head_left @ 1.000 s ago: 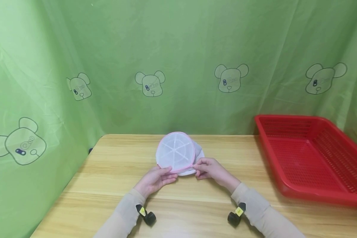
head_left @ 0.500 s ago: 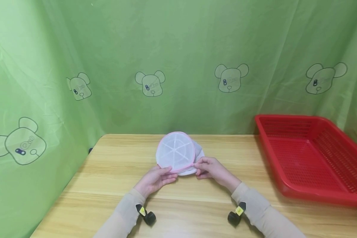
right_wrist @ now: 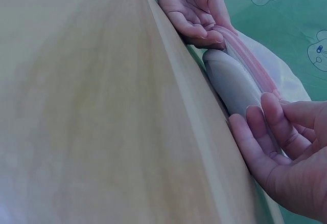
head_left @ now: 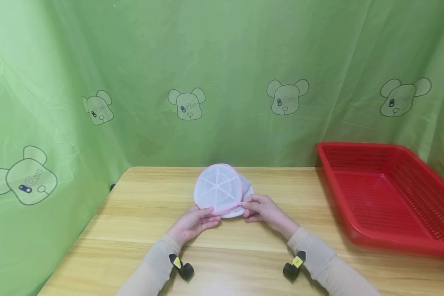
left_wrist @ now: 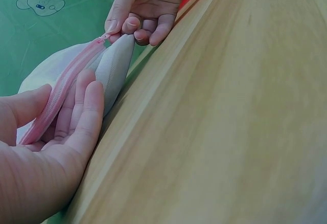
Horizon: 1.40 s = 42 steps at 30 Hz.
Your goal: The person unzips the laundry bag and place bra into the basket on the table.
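Observation:
A round white mesh laundry bag (head_left: pixel 217 187) with a pink zipper (left_wrist: pixel 64 83) around its rim stands tilted near the table's far edge. White spokes cross its face. My left hand (head_left: pixel 192 224) holds the lower left rim, thumb on the front and fingers behind. At the lower right, my right hand (head_left: pixel 268 211) pinches the zipper pull between thumb and index finger. Both wrist views show the zipper band running between the two hands. A pale grey-white padded part of the bag (right_wrist: pixel 232 81) lies below the zipper, against the tabletop.
The wooden table (head_left: pixel 222 263) spreads in front of both arms. To the right stands a red plastic basket (head_left: pixel 349 222) with slotted walls. Green curtains (head_left: pixel 237 131) printed with bear heads hang behind and at the sides. Each sleeve carries a small black wrist camera (head_left: pixel 186 271).
My right hand has shifted very slightly upward, and the zipper pull has crept a little along the rim with it. My left hand and the bag stay nearly still.

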Each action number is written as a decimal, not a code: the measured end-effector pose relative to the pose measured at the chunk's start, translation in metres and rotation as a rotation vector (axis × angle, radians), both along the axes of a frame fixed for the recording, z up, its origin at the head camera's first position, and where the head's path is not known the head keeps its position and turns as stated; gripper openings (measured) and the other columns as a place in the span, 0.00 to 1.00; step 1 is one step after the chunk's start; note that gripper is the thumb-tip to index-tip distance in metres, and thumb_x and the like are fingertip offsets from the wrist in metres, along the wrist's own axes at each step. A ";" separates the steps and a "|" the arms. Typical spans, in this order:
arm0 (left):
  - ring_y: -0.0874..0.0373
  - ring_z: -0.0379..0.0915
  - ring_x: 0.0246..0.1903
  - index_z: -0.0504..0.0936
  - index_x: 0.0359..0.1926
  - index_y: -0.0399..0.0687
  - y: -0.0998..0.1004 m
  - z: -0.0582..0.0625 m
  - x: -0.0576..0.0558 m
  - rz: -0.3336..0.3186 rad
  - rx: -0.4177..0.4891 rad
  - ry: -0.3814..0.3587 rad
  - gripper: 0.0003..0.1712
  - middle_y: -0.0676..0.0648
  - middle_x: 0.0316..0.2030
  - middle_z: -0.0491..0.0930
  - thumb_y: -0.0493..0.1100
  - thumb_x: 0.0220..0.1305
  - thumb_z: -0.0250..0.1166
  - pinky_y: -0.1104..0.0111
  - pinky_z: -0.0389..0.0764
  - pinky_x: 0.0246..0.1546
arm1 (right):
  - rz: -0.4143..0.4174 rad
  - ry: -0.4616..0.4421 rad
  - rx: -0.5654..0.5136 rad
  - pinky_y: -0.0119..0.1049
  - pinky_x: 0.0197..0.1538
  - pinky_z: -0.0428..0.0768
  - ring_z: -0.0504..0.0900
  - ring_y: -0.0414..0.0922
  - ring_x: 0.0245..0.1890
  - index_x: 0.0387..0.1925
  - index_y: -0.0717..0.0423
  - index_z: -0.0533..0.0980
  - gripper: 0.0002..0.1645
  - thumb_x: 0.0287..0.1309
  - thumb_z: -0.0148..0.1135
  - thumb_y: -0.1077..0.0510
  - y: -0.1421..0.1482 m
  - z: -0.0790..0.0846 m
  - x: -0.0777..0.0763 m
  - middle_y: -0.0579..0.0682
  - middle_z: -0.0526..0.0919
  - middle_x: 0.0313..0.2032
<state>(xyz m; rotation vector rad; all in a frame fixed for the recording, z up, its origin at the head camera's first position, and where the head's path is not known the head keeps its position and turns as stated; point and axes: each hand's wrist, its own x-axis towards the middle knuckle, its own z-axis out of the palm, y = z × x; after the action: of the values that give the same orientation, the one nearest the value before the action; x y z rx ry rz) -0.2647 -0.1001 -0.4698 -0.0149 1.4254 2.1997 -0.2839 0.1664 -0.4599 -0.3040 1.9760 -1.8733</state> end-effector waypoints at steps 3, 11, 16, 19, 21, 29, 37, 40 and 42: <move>0.56 0.85 0.38 0.63 0.57 0.35 0.000 0.000 0.000 0.000 0.005 -0.002 0.18 0.44 0.33 0.85 0.36 0.71 0.54 0.65 0.86 0.50 | 0.002 0.000 -0.002 0.43 0.46 0.89 0.83 0.42 0.32 0.37 0.60 0.74 0.06 0.66 0.56 0.60 0.000 0.000 0.000 0.47 0.81 0.26; 0.56 0.85 0.38 0.63 0.57 0.35 -0.001 0.001 0.001 0.000 0.007 -0.006 0.18 0.44 0.33 0.85 0.36 0.71 0.54 0.64 0.86 0.51 | 0.003 0.001 -0.002 0.43 0.46 0.89 0.83 0.42 0.32 0.38 0.61 0.74 0.06 0.66 0.56 0.60 0.000 0.000 0.000 0.47 0.81 0.26; 0.56 0.85 0.38 0.64 0.56 0.35 -0.001 0.001 0.001 0.002 0.006 -0.008 0.17 0.44 0.33 0.85 0.36 0.71 0.54 0.65 0.86 0.51 | 0.009 0.008 -0.007 0.43 0.46 0.89 0.83 0.41 0.32 0.37 0.61 0.73 0.07 0.67 0.56 0.59 0.001 0.000 -0.001 0.47 0.81 0.27; 0.56 0.85 0.38 0.64 0.56 0.35 -0.001 0.001 0.001 0.002 0.007 -0.007 0.17 0.44 0.33 0.85 0.36 0.71 0.54 0.65 0.86 0.50 | 0.009 0.012 -0.008 0.44 0.46 0.89 0.83 0.41 0.33 0.37 0.62 0.73 0.08 0.67 0.56 0.59 0.001 0.000 -0.002 0.48 0.82 0.27; 0.56 0.85 0.38 0.64 0.56 0.35 0.000 0.001 0.001 0.002 0.007 -0.005 0.17 0.44 0.33 0.85 0.36 0.71 0.54 0.65 0.86 0.50 | 0.006 0.012 -0.010 0.44 0.46 0.89 0.83 0.41 0.32 0.37 0.62 0.73 0.08 0.67 0.56 0.59 0.001 0.000 -0.001 0.48 0.82 0.27; 0.56 0.85 0.38 0.65 0.54 0.36 0.000 0.002 0.002 0.003 0.003 -0.004 0.15 0.44 0.33 0.85 0.36 0.71 0.54 0.64 0.86 0.50 | -0.009 0.000 -0.015 0.44 0.46 0.89 0.83 0.42 0.33 0.37 0.61 0.73 0.07 0.67 0.57 0.59 0.001 0.001 -0.001 0.48 0.82 0.27; 0.55 0.85 0.38 0.66 0.52 0.36 0.000 0.001 0.000 0.003 0.009 -0.010 0.13 0.43 0.33 0.86 0.36 0.70 0.55 0.65 0.86 0.50 | -0.020 -0.004 -0.018 0.45 0.46 0.89 0.83 0.43 0.34 0.37 0.62 0.72 0.09 0.67 0.57 0.58 0.001 0.000 -0.001 0.49 0.82 0.27; 0.56 0.85 0.38 0.66 0.52 0.38 0.000 0.000 0.000 -0.005 0.005 0.002 0.13 0.44 0.33 0.86 0.36 0.71 0.55 0.65 0.86 0.50 | -0.026 -0.008 -0.021 0.45 0.46 0.89 0.83 0.43 0.33 0.38 0.63 0.72 0.09 0.67 0.57 0.58 0.001 0.000 -0.001 0.48 0.81 0.27; 0.56 0.84 0.38 0.66 0.53 0.38 0.000 0.001 0.000 -0.012 0.001 0.012 0.13 0.45 0.33 0.86 0.37 0.71 0.54 0.65 0.86 0.50 | -0.031 -0.009 -0.023 0.45 0.46 0.89 0.83 0.42 0.33 0.39 0.64 0.73 0.10 0.67 0.57 0.58 0.001 0.000 -0.001 0.48 0.82 0.27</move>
<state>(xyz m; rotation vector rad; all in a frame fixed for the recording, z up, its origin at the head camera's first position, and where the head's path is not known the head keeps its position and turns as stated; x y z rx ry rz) -0.2645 -0.0996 -0.4691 0.0074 1.4273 2.1942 -0.2851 0.1672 -0.4603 -0.2726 1.9650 -1.9143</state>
